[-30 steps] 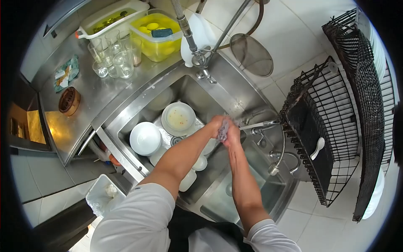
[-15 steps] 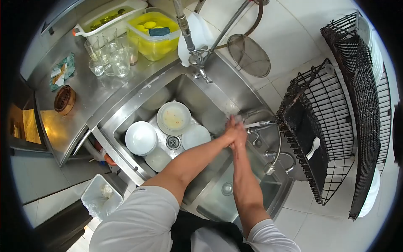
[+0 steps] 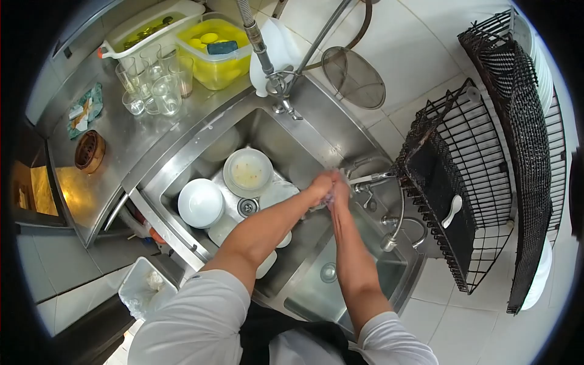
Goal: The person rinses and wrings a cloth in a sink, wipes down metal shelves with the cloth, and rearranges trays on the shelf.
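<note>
My left hand point(image 3: 321, 186) and my right hand point(image 3: 340, 193) are pressed against each other under the faucet point(image 3: 374, 177), above the divider between the two sink basins. Water appears to run over them, and their fingers are blurred and partly hidden. A small pale, purplish patch shows between the hands; I cannot make out what it is. Below and left of them, the left basin point(image 3: 298, 152) holds a white bowl point(image 3: 201, 204), a stack of round dishes with food bits in the top one point(image 3: 248, 173), and other white dishes around the drain point(image 3: 247, 207).
Glass mugs point(image 3: 165, 97), a yellow-liquid tub point(image 3: 213, 67) and a white tray point(image 3: 146, 36) stand on the left counter. Black racks point(image 3: 480, 158) with a white spoon point(image 3: 451, 211) are at right. A strainer point(image 3: 353, 76) hangs on the wall. A bin point(image 3: 143, 292) stands at lower left.
My hands stay together by the faucet and have shifted slightly left and down, changing their position against each other. The whole view has moved a little.
</note>
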`<state>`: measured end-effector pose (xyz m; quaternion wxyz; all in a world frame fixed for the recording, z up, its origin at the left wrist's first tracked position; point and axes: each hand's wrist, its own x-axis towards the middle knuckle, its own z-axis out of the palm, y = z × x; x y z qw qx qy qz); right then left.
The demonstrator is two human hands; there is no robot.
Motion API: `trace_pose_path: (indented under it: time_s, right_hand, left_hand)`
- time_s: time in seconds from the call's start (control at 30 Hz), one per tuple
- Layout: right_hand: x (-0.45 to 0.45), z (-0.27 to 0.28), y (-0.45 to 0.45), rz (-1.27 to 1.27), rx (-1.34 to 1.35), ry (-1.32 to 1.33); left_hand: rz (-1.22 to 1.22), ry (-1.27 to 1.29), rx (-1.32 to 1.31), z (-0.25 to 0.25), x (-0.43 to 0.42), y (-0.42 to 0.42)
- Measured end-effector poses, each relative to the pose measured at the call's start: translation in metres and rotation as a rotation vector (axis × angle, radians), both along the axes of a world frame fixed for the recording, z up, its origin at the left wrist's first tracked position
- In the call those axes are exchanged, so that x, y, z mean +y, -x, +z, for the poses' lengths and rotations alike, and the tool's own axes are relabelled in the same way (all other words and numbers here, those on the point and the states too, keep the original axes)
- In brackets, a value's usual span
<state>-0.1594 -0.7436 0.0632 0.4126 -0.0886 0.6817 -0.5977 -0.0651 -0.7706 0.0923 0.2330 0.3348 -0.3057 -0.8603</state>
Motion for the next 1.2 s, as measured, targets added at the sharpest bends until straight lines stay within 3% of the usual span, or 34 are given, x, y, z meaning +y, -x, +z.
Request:
trace_pose_path:
  time_s: [0.07,0.17,0.2,0.27,0.33,0.43,0.5,0.53,0.63,0.7,0.73,0.83,0.93,1.0,1.07,1.13,1.2]
  right_hand:
    - [-0.01,-0.017,0.025,0.007,0.095,-0.061]
    - [-0.016,-0.029,0.065,0.011,0.239,-0.157]
    - [-0.02,-0.025,0.067,0.014,0.293,-0.186]
    - [-0.014,-0.027,0.051,-0.242,-0.219,0.174]
    - [-0.003,-0.022,0.037,-0.26,-0.361,0.315]
    - [0.021,-0.017,0.03,0.059,-0.016,0.173]
    - [0.035,0.0,0.025,0.268,0.225,0.08]
    - [0.041,0.029,-0.003,0.2,0.005,0.236]
    - [0.059,0.034,-0.015,0.38,0.116,0.287]
    - [0.06,0.048,-0.035,0.371,0.172,0.211]
    - [0.059,0.041,-0.036,0.358,0.187,0.218]
    - [0.044,0.037,-0.034,0.348,0.192,0.218]
    - [0.024,0.021,-0.017,0.222,0.158,0.159]
    - [-0.001,-0.015,0.015,0.142,0.127,0.143]
    - [-0.014,-0.086,0.067,0.093,0.088,0.143]
    - [-0.026,-0.129,0.101,-0.038,0.413,0.103]
    - [-0.007,-0.092,0.088,-0.054,0.183,0.231]
  left_hand:
    - [-0.055,0.288,-0.004,0.002,0.011,0.0]
    - [0.219,0.717,-0.065,-0.025,0.045,0.029]
    - [0.176,0.755,-0.124,-0.034,0.044,0.036]
    - [0.105,0.811,-0.181,-0.043,0.047,0.045]
    - [0.088,0.853,-0.136,-0.026,0.044,0.035]
    - [0.131,0.856,-0.221,-0.033,0.023,0.044]
    - [0.134,0.608,-0.108,-0.023,0.018,0.045]
    - [0.114,0.362,0.055,0.001,0.019,0.024]
    - [0.097,0.126,0.042,-0.033,-0.003,0.042]
    - [-0.078,-0.127,0.043,-0.021,-0.017,0.025]
    - [0.048,0.108,0.056,-0.04,-0.02,0.034]
    - [-0.124,-0.333,0.401,-0.028,-0.025,0.014]
    - [-0.062,-0.262,0.318,-0.024,-0.015,0.014]
    - [0.0,0.141,0.16,-0.006,-0.006,0.012]
    - [-0.013,0.478,0.012,-0.003,0.013,0.017]
    - [-0.08,0.781,-0.125,-0.003,0.022,0.026]
    - [-0.091,0.893,-0.2,-0.009,0.042,0.035]
